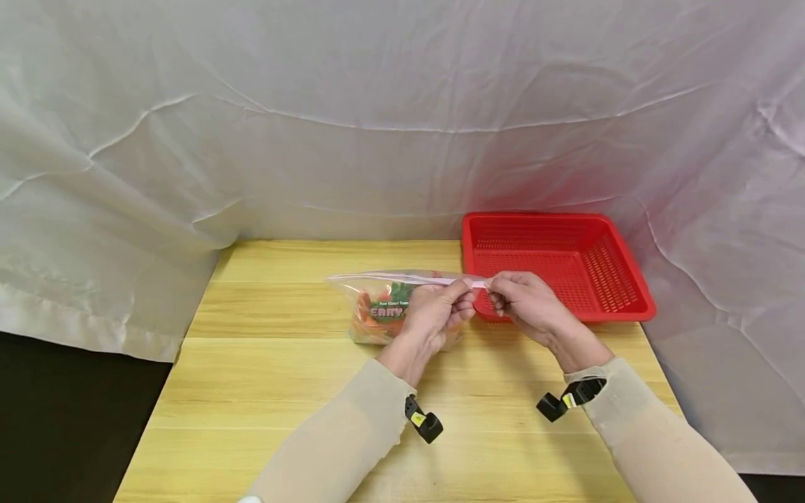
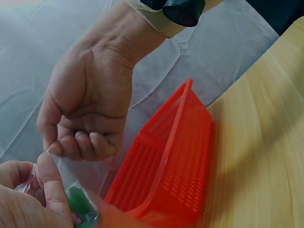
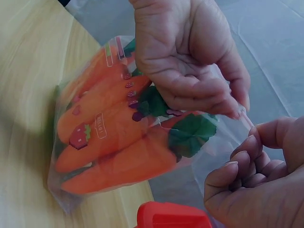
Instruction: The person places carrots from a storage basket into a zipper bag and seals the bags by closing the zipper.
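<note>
A clear printed zip bag (image 1: 377,318) with several orange carrots (image 3: 118,164) and their green tops (image 3: 194,134) inside stands on the table in the head view. Along its top edge runs a pinkish zip strip (image 1: 402,279). My left hand (image 1: 434,307) pinches that strip near the bag's right end, thumb on top and other fingers curled below. Right beside it, my right hand (image 1: 525,304) pinches the strip's corner between thumb and forefinger. In the right wrist view the two hands' fingertips nearly meet at the strip. Part of the bag's front is hidden behind my left hand.
A red plastic basket (image 1: 629,316) with perforated walls stands at the back right of the wooden table (image 1: 283,391), just beyond my right hand. Pale cloth (image 1: 352,168) hangs behind and at both sides. Each wrist wears a black strapped camera (image 1: 426,425).
</note>
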Demonstrator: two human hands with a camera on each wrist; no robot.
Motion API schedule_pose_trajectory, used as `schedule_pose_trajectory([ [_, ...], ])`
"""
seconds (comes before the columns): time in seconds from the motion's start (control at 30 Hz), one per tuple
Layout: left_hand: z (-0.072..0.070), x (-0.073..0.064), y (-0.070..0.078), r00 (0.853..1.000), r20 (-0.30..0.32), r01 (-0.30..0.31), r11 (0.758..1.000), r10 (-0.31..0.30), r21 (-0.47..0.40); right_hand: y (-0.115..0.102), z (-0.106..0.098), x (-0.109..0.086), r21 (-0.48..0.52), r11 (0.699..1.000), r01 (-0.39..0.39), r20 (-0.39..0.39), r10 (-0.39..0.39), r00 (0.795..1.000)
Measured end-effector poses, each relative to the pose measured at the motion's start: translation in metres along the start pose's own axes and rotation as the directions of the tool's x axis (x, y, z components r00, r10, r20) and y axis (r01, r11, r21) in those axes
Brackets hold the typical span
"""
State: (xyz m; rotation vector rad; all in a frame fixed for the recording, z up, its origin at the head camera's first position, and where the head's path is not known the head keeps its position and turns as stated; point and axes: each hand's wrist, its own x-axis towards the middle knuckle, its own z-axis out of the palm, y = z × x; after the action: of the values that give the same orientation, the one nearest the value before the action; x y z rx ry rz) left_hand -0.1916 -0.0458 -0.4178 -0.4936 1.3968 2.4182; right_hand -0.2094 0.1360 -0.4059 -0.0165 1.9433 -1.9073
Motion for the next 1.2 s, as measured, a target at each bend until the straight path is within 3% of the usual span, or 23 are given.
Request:
schedule_pose_trajectory([
  [0.27, -0.009, 0.0, 0.006, 0.999, 0.036, 0.04, 0.997, -0.038, -0.062, 0.002, 0.002, 0.001, 0.094, 0.995, -0.015, -0.037, 0.018, 0.999],
  [0.5, -0.013, 0.0, 0.008, 0.997, 0.06, 0.048, 0.998, -0.045, -0.05, 0.002, 0.007, 0.002, 0.1, 0.994, -0.031, -0.053, 0.036, 0.998],
  [0.77, -0.016, 0.001, 0.011, 0.992, 0.109, 0.066, 0.998, -0.066, -0.001, 0.001, 0.007, 0.001, 0.185, 0.979, -0.09, -0.024, 0.096, 0.995],
  [1.2, -0.02, -0.002, 0.014, 0.997, 0.068, 0.031, 0.999, -0.032, 0.016, -0.003, 0.005, -0.002, 0.146, 0.986, -0.085, -0.045, 0.093, 0.995],
])
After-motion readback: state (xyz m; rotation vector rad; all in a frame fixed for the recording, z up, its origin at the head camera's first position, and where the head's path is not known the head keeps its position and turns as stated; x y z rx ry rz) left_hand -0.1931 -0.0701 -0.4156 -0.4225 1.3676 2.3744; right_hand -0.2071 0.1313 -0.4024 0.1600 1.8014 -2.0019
